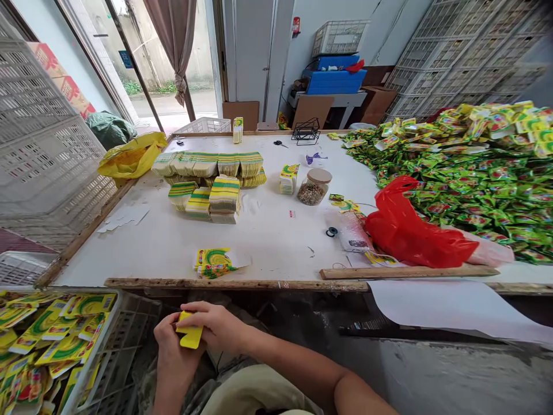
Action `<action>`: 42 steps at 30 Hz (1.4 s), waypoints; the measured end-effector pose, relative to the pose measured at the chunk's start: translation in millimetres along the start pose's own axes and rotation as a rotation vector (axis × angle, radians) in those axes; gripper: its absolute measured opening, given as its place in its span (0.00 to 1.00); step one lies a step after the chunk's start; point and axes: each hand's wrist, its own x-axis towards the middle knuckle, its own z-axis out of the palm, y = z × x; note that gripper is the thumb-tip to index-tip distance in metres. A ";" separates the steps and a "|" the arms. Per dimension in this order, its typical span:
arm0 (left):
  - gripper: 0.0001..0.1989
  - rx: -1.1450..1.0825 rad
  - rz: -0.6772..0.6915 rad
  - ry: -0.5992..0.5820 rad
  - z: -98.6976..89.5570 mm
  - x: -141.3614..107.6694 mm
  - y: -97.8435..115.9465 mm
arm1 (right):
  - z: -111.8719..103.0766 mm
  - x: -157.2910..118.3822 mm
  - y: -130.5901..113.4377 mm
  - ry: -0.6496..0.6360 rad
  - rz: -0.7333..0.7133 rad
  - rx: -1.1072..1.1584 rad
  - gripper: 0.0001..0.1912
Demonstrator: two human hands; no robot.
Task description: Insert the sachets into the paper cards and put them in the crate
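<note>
The table (pixel 268 248) stretches before the person. On its left part stand stacks of cartons (pixel 224 193), a sack (pixel 133 154) to their left and loose cartons (pixel 213 259) in front. Right of the stacks stands a jar (pixel 313 187); behind it, near the far edge, is a rack (pixel 306 134). A heap of packets (pixel 466 167) covers the right end, with a bag (pixel 421 227) before it. Left of the left hand (pixel 170 343) and right hand (pixel 220 325) sits a crate (pixel 125 346) containing more cartons (pixel 60 328).

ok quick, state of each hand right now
Left hand: closed, holding the yellow card piece.
Right hand: closed, holding the same piece.
</note>
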 end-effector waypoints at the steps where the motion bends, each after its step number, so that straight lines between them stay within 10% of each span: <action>1: 0.30 0.066 0.009 -0.018 -4.1 0.6 0.9 | -0.5 0.8 2.5 0.025 0.003 -0.003 0.24; 13: 0.23 0.055 0.008 -0.356 -38.7 0.9 28.9 | -31.2 6.1 10.4 -0.386 -0.052 -0.153 0.15; 17: 0.24 0.092 0.000 -0.332 -32.6 -1.4 41.1 | -16.1 4.8 12.2 -0.239 0.096 -0.083 0.13; 22: 0.27 0.200 -0.138 0.019 -76.7 17.5 12.7 | -22.0 6.8 20.8 0.089 0.022 0.003 0.30; 27: 0.52 0.459 -0.268 0.511 -139.1 42.7 -26.5 | -68.9 15.5 54.5 0.415 0.345 -0.473 0.20; 36: 0.27 -0.372 -0.312 -0.136 -34.1 12.5 6.5 | -70.5 18.6 57.9 0.442 0.333 -0.405 0.11; 42: 0.35 -1.060 -0.313 -0.008 -2.5 21.2 52.9 | -16.8 8.1 8.5 0.144 0.164 0.170 0.06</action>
